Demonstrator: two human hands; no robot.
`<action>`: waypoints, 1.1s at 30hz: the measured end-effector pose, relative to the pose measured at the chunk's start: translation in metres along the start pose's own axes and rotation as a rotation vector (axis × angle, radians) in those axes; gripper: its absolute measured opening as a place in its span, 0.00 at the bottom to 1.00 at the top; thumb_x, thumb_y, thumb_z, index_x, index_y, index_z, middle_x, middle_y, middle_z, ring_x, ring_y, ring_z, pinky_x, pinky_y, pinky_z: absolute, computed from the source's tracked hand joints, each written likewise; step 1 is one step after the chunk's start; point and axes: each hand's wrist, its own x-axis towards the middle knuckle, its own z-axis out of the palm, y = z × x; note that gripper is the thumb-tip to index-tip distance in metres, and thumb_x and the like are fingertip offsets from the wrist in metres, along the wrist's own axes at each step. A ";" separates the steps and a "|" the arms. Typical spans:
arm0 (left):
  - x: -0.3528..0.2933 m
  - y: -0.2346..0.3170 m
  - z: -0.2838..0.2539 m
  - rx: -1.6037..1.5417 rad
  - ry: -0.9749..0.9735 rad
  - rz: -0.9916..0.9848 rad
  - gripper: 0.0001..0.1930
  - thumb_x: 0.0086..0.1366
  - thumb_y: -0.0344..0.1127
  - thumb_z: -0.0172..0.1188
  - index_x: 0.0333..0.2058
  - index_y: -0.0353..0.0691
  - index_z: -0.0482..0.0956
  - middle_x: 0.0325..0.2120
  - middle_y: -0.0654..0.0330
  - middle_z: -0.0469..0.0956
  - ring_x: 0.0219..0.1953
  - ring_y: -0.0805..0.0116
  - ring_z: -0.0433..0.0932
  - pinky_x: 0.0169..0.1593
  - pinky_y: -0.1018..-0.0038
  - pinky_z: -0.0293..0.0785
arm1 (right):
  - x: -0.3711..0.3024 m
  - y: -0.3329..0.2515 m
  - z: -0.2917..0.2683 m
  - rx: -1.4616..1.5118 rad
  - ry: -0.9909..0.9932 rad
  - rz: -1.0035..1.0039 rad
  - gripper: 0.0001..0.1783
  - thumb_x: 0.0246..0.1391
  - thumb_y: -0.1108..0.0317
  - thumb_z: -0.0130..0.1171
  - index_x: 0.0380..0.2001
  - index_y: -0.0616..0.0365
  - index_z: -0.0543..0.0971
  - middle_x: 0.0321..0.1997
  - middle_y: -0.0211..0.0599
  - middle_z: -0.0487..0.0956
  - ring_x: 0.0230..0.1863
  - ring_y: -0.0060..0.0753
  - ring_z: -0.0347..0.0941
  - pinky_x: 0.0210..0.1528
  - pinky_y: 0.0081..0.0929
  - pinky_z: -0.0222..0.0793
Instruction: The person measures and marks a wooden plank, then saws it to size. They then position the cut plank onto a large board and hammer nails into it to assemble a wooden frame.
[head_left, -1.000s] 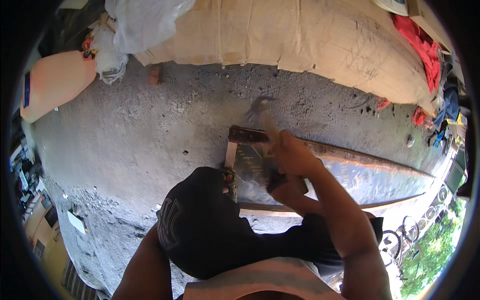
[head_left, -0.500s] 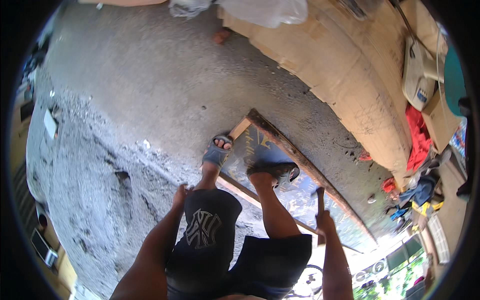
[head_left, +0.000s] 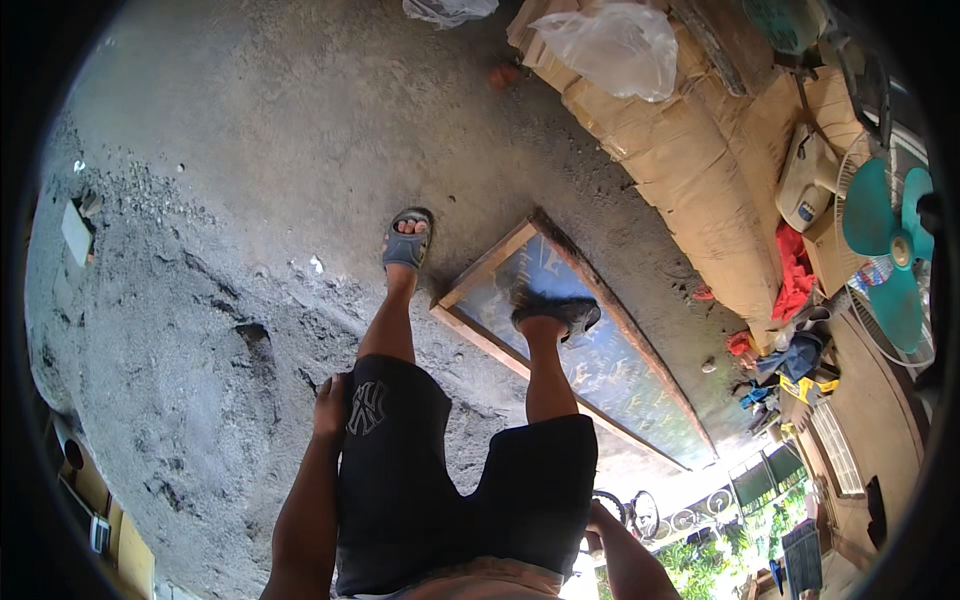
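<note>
My left hand (head_left: 330, 407) hangs beside the left leg of my dark shorts (head_left: 400, 480), its fingers loosely apart and holding nothing that shows. My right hand (head_left: 596, 525) is down by my right thigh, partly covered by the shorts. Its fingers are hidden, and no hammer shows in or near it. A wood-framed panel (head_left: 610, 375) with a blue printed face lies on the ground to the right. My right sandalled foot (head_left: 557, 316) stands on it inside the frame, while my left sandalled foot (head_left: 408, 238) is on the concrete outside its corner.
A flattened cardboard sheet (head_left: 680, 160) with a clear plastic bag (head_left: 610, 48) lies at upper right. Beyond it are a fan with teal blades (head_left: 888, 240), a red cloth (head_left: 793, 275) and piled clutter (head_left: 795, 365). Rough, broken ground (head_left: 180, 390) spreads at left. Bicycles (head_left: 640, 512) stand behind.
My left foot has moved off the panel's frame onto the concrete. My right hand, which held a hammer over the panel, has drawn back to my thigh, and the hammer has left view.
</note>
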 end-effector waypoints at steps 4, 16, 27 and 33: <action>-0.057 0.096 -0.013 0.387 -0.048 0.299 0.26 0.75 0.49 0.62 0.60 0.33 0.78 0.55 0.42 0.82 0.59 0.46 0.80 0.63 0.57 0.75 | -0.044 -0.074 0.021 -0.088 0.120 -0.085 0.31 0.64 0.61 0.64 0.63 0.70 0.69 0.50 0.64 0.85 0.49 0.63 0.87 0.50 0.57 0.85; -0.147 0.136 -0.031 1.178 -0.358 0.449 0.54 0.61 0.58 0.73 0.77 0.37 0.56 0.76 0.34 0.53 0.76 0.26 0.56 0.70 0.32 0.63 | -0.171 -0.136 -0.005 -0.192 0.095 -0.067 0.44 0.59 0.51 0.70 0.63 0.73 0.61 0.58 0.71 0.82 0.62 0.70 0.81 0.65 0.57 0.77; -0.146 0.120 -0.009 1.329 -0.257 0.533 0.54 0.62 0.58 0.71 0.77 0.40 0.54 0.76 0.36 0.50 0.74 0.27 0.58 0.68 0.34 0.68 | -0.098 -0.216 0.012 -0.021 0.321 -0.465 0.26 0.67 0.59 0.64 0.55 0.63 0.63 0.47 0.70 0.84 0.52 0.73 0.82 0.53 0.59 0.81; -0.150 0.108 0.012 1.516 -0.262 0.389 0.52 0.65 0.59 0.68 0.79 0.41 0.52 0.78 0.38 0.46 0.76 0.29 0.56 0.67 0.34 0.68 | -0.158 -0.280 0.022 0.546 0.077 -0.443 0.28 0.68 0.53 0.60 0.57 0.62 0.65 0.37 0.62 0.84 0.29 0.56 0.86 0.32 0.49 0.82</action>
